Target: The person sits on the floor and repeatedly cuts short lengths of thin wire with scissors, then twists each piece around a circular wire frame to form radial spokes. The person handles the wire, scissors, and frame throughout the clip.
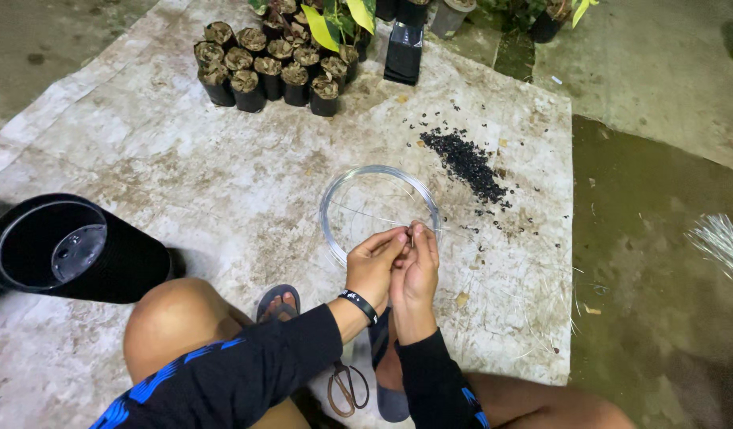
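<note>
- At the near edge of the coil of clear wire [378,208], the left hand [374,266] and the right hand [415,272] are pressed close together, fingertips meeting over a strand of it.
- Both hands pinch that thin strand between thumb and fingers; the left fingers curl rightward, the right ones stand nearly upright.
- The coil lies flat as a ring on a pale, stained mat [183,175], its near rim just under the fingertips.
- Right of the coil, a scatter of black granules [466,163] is spread on the mat, close to the ring but apart from it.
- Beyond the coil, a cluster of small black nursery bags [267,71] filled with brown husk stands in rows, with a green-leafed plant [338,20] behind them.
- Left of the coil, well apart, a large black pot [68,246] lies on its side, mouth toward the camera.
- Nearer than the coil, below the wrists, a pair of scissors [346,387] lies by a sandalled foot [277,303].
- Far right of the coil, off the mat, a bundle of pale strands [720,238] rests on the dark floor.
</note>
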